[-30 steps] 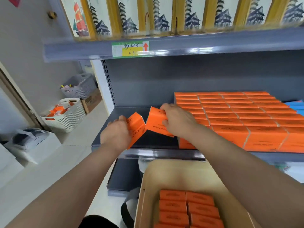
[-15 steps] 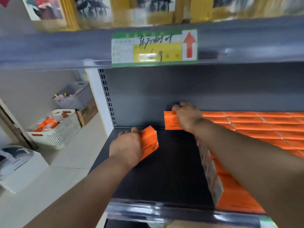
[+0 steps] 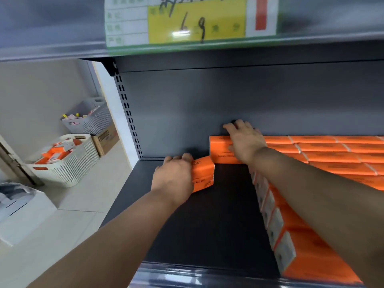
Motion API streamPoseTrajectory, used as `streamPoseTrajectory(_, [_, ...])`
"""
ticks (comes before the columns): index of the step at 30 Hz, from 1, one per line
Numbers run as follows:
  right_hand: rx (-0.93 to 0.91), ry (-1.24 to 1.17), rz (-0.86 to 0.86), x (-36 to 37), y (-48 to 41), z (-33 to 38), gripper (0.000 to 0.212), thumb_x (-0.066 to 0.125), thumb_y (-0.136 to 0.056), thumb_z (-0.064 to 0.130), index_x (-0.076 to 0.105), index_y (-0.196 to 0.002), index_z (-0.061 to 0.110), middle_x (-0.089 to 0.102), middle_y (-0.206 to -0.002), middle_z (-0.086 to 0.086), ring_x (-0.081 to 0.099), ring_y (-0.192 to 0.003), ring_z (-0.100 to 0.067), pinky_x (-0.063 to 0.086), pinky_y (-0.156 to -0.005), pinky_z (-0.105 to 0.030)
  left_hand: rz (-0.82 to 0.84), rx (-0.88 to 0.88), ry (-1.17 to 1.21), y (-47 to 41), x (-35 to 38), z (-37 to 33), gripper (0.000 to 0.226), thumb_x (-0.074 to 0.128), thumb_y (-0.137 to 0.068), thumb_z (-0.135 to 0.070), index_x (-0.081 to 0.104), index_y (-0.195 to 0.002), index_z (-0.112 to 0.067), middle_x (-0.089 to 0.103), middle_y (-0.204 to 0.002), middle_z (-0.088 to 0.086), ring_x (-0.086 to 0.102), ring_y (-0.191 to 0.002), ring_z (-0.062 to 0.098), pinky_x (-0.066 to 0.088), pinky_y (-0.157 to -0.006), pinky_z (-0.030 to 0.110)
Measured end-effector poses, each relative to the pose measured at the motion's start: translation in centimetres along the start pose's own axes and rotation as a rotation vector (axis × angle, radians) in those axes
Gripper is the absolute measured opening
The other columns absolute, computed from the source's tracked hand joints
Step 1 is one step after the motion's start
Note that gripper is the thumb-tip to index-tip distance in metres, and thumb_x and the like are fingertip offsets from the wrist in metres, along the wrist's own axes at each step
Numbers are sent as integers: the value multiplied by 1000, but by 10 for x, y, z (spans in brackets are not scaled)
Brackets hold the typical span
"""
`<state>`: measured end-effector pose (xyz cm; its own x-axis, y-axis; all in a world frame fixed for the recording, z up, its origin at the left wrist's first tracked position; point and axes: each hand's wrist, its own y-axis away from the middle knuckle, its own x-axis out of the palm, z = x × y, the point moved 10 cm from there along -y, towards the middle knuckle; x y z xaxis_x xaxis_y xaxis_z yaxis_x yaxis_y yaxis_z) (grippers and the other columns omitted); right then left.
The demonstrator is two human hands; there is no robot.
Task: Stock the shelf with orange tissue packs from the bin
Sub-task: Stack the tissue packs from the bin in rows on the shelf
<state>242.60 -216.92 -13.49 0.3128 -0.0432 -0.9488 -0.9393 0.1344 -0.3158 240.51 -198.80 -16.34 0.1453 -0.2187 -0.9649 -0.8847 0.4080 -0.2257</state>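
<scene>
My right hand [image 3: 244,142] lies over the top of an orange tissue pack [image 3: 220,150] standing at the back of the dark shelf [image 3: 207,215], at the left end of the stocked orange packs [image 3: 332,154]. Its fingers curl over the pack's far edge against the back panel. My left hand [image 3: 174,177] grips a second orange pack [image 3: 203,173] just left of and in front of the first, low over the shelf floor. The bin is out of view.
The shelf's left half is bare dark metal. An upper shelf edge with a yellow price tag [image 3: 195,19] hangs close overhead. On the floor at left stand a white basket [image 3: 68,163], a grey basket [image 3: 91,119] and a cardboard box [image 3: 106,140].
Both hands have reached deeper into the shelf. The right hand's pack now stands at the back panel; the left hand's pack has moved right, close beside it. The view has leaned in.
</scene>
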Motion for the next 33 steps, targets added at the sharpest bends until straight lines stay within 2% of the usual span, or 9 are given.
streamPoseTrajectory(6, [-61, 129, 68, -35, 72, -34, 43, 42, -87, 7, 50, -127, 24, 49, -124, -5, 46, -121, -26, 39, -95, -37, 18, 8, 101, -15, -2, -34, 56, 46, -81, 1, 49, -128, -27, 38, -132, 5, 32, -121, 29, 46, -94, 45])
streamPoseTrajectory(10, [-20, 96, 158, -26, 103, -52, 44, 37, -92, 11, 44, -134, 24, 41, -141, -3, 37, -130, -25, 32, -105, -40, 46, -42, 159, -35, 11, -64, 63, 44, -82, 7, 47, -133, -30, 28, -139, 7, 29, -122, 32, 48, -94, 44])
streamPoseTrajectory(16, [10, -33, 140, -13, 104, -62, 44, 37, -96, 14, 39, -138, 25, 41, -141, -4, 39, -129, -26, 35, -107, -42, 8, -141, 244, -57, 27, -85, 63, 38, -81, 12, 43, -135, -21, 21, -144, 9, 33, -122, 34, 47, -92, 36])
streamPoseTrajectory(21, [10, -85, 123, -13, 105, -63, 45, 34, -96, 13, 37, -139, 25, 43, -138, -2, 40, -127, -26, 36, -105, -44, 5, -172, 332, -65, 38, -89, 51, 41, -79, 13, 38, -125, -10, 29, -135, 10, 43, -114, 33, 45, -88, 39])
streamPoseTrajectory(25, [1, -103, 117, -15, 105, -63, 45, 37, -95, 11, 39, -138, 24, 46, -136, -1, 42, -125, -25, 36, -104, -42, -40, -187, 340, -60, 32, -86, 56, 41, -80, 14, 34, -130, -10, 30, -135, 10, 40, -119, 32, 43, -90, 38])
streamPoseTrajectory(29, [-8, -114, 125, -26, 109, -61, 40, 38, -94, 11, 45, -132, 23, 49, -131, -1, 44, -122, -24, 36, -101, -41, -31, -135, 296, -43, 15, -90, 56, 43, -81, 12, 32, -132, -7, 28, -137, 10, 38, -121, 29, 42, -90, 33])
streamPoseTrajectory(33, [-17, -100, 86, -50, 129, -51, 39, 41, -94, 12, 47, -131, 23, 49, -131, -2, 44, -122, -24, 36, -101, -41, -40, -70, 275, -21, -12, -93, 53, 46, -83, 7, 36, -132, -9, 33, -133, 8, 40, -119, 28, 43, -91, 34])
